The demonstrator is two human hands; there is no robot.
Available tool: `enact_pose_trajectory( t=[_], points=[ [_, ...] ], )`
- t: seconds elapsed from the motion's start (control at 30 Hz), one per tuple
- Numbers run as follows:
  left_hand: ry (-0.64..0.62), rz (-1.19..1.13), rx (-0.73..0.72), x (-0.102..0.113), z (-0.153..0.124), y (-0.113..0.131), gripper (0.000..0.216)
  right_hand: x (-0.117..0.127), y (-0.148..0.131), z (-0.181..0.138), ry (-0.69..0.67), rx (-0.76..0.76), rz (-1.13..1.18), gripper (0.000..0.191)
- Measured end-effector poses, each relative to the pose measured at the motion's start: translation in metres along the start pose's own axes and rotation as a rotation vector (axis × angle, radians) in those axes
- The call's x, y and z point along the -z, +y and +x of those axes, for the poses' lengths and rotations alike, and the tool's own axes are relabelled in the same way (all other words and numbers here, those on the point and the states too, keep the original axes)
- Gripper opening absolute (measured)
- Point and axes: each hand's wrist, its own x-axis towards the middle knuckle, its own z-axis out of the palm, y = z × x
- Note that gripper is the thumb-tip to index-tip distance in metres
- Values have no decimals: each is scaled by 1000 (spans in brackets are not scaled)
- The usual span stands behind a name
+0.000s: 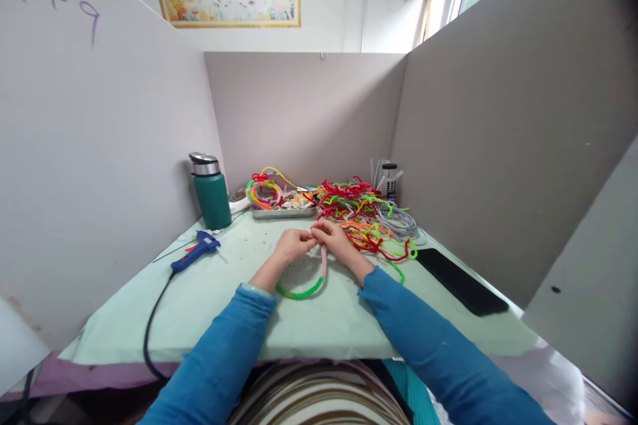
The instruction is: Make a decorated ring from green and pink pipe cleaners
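A fuzzy ring (302, 294), green along its near side and pink at the right, hangs from my fingers above the cloth. It looks like pipe cleaner or chenille-wrapped wire. My left hand (295, 244) pinches it at the top, fingertips almost touching those of my right hand (329, 238). The right hand is also closed in a pinch, just above the pink stretch. Exactly what sits between the fingertips is hidden. Just behind the right hand lies a tangled heap of coloured fuzzy strands (356, 202), mostly red, yellow and green.
On the left lie a blue glue gun (198, 251) with a black cord and a green bottle (212, 196). A metal tray (284, 214) at the back holds small pieces and coiled rings. Grey wire (397, 220) and a black phone (461, 281) are at right. Partitions enclose three sides.
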Motion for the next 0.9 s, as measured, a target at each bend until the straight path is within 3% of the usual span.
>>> enact_pose_trajectory(
  t=[0.17,0.5,0.9],
  points=[
    [-22,-8,4,0,0,2,40,1,-4,-2,-62,-2,11,22],
    [-34,-40,42,0,0,1,39,1,3,1,-42,-53,42,24],
    [-5,-192,64,10,-3,21,34,4,8,2,-14,-79,91,29]
  ],
)
